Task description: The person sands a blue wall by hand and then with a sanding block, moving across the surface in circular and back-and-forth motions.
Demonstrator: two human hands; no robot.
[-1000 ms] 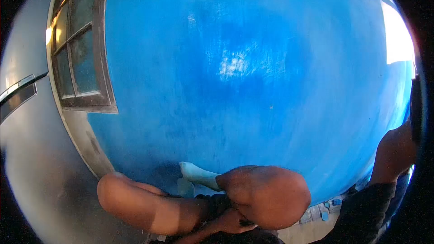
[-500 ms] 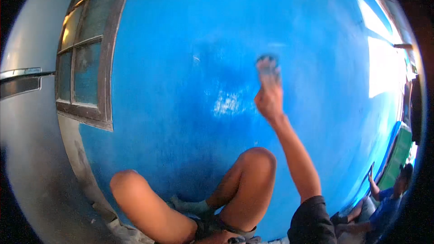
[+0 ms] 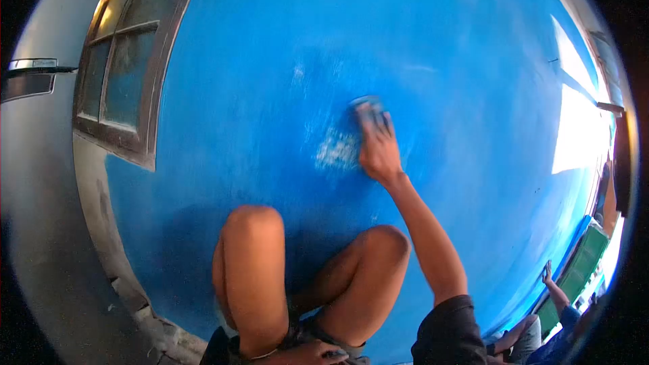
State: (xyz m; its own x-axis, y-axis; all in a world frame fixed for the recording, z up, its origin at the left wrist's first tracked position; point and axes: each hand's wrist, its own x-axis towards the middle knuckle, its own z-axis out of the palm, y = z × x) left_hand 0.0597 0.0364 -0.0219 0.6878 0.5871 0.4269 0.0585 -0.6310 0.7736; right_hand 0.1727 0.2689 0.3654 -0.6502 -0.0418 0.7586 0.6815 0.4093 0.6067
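Observation:
On the blue wall (image 3: 257,115), my right hand (image 3: 380,152) presses a dark, flat piece of what looks like sandpaper (image 3: 366,102). My fingers lie over it, closed on it, slightly blurred. Just left of this hand, a rough whitish patch (image 3: 337,150) shows through the paint, and a fainter pale mark (image 3: 298,71) sits higher up. Low in the view, my left hand (image 3: 312,353) rests across my lap, its fingers loosely extended and partly cut off by the frame; the fingertips look greyish.
My bent knees (image 3: 253,220) are up between me and the wall. A wooden-framed window (image 3: 152,94) is at the left, beside a grey metallic door with a handle (image 3: 30,80). At lower right, another person's hand (image 3: 547,274) touches the wall near a green panel (image 3: 587,260).
My right hand has moved down and left with the sandpaper, closer to the whitish patch. My left knee has swung inward. The other person's arm now reaches up along the wall.

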